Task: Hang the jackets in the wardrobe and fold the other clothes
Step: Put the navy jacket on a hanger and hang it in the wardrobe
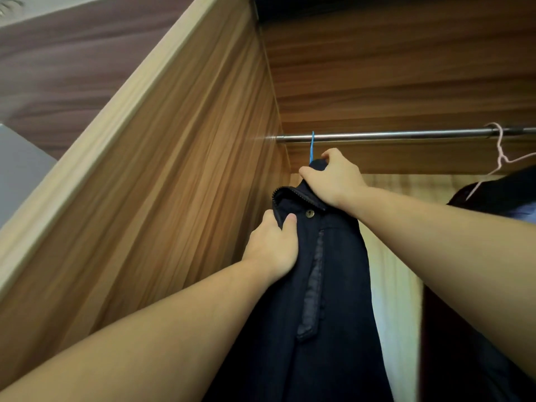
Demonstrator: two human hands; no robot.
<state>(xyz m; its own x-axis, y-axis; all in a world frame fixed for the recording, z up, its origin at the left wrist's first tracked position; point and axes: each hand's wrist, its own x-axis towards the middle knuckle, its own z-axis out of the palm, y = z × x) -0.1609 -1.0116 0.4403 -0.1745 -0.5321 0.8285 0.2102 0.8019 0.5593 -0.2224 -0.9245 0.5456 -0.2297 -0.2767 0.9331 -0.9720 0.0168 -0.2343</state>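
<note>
Inside the wardrobe (185, 158), against its left wall, a dark navy jacket (324, 285) hangs from a blue hanger (312, 146) whose hook is over the steel rail (391, 134), probably so that it sits at the rail's end and leaves room along it. Further right a pink hanger (500, 152) carries another dark garment (504, 192). Both hands are on the jacket's top. The right hand (333, 178) grips the collar just under the hook, likely steadying it. The left hand (274, 245), lower down, pinches the front zip edge between thumb and fingers, though those fingers are hidden behind the cloth.
</note>
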